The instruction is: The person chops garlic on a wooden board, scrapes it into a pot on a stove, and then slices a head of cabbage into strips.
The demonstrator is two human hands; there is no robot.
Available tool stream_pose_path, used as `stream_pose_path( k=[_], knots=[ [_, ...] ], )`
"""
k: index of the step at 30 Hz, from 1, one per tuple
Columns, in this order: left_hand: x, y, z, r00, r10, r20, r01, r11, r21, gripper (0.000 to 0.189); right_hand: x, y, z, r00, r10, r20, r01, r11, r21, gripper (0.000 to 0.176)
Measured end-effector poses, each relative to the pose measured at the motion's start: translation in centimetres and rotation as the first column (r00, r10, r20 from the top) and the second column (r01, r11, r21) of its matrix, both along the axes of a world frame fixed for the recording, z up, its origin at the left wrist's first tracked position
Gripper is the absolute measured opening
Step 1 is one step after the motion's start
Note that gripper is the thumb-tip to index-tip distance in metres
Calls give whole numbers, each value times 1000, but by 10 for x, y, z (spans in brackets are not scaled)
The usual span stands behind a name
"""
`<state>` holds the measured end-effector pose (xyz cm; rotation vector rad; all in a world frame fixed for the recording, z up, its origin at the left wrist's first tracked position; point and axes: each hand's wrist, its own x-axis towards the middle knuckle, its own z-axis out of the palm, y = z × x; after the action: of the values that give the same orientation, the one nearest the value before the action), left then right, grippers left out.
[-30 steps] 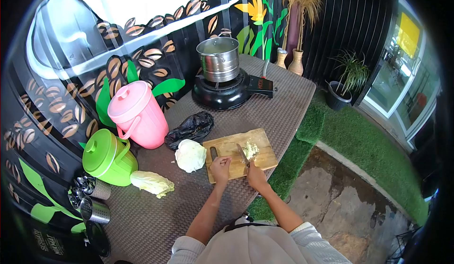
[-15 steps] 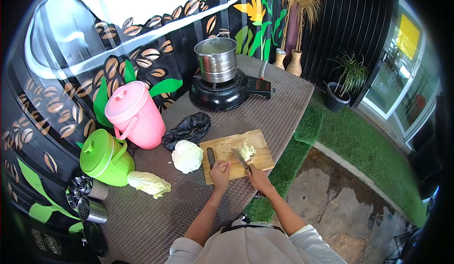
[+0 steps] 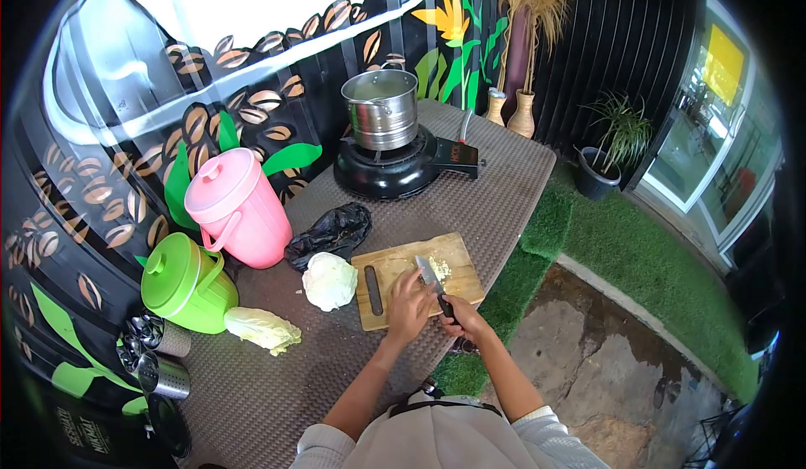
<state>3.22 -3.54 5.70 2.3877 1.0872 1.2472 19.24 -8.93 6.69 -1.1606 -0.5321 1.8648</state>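
Right hand (image 3: pixel 464 318) grips the knife (image 3: pixel 428 273); left hand (image 3: pixel 410 297) lies open on the board (image 3: pixel 395 263) — a small chopped pile (image 3: pixel 438 267) done, cabbage (image 3: pixel 329 280) and leaf (image 3: pixel 262 329) uncut.

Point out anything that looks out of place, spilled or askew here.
Nothing is spilled or broken. A cabbage piece lies loose on the table by the green lidded bucket, away from the cutting board, and a crumpled black bag sits beside the cabbage head.
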Motion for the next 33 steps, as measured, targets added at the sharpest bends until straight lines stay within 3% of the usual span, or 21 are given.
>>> stream_pose_path(
  k=[3,8,20,23,25,26,28,29,30,31,32,33],
  knots=[
    [-5,-9,-7,992,-114,-52,112,993,-35,29,3,-2,4,999,14,-50,-14,1000,5,26],
    [-10,-14,0,967,-4,-256,-2,1000,-20,36,8,-4,-1,996,48,-71,-47,999,20,26],
    [2,12,-17,946,160,-282,-185,981,-64,41,6,-24,17,999,31,-28,-30,999,25,29],
    [3,17,-13,935,184,-302,-221,971,-95,42,8,-30,18,999,21,45,-23,998,56,29],
    [5,22,-17,935,213,-284,-245,966,-81,40,8,-33,13,972,-16,236,-17,991,136,29],
    [5,24,-20,931,250,-266,-277,958,-69,37,9,-33,6,971,-19,236,-14,991,136,29],
    [0,26,-17,948,230,-220,-262,957,-126,31,12,-29,-15,879,-130,459,53,983,177,29],
    [-1,26,-15,961,216,-171,-246,952,-182,26,12,-27,-27,879,-128,460,51,983,177,29],
    [-1,26,-16,961,220,-170,-250,951,-181,26,8,-25,-31,626,-359,692,16,894,449,28],
    [-1,27,-17,955,257,-151,-283,939,-196,21,7,-24,-35,297,-601,742,-125,746,654,28],
    [-1,27,-18,947,294,-132,-317,925,-211,17,8,-24,-38,299,-601,741,-130,744,655,28],
    [-2,30,-20,945,300,-130,-322,923,-210,17,4,-27,-20,216,-520,826,-144,820,554,27]
  ],
)
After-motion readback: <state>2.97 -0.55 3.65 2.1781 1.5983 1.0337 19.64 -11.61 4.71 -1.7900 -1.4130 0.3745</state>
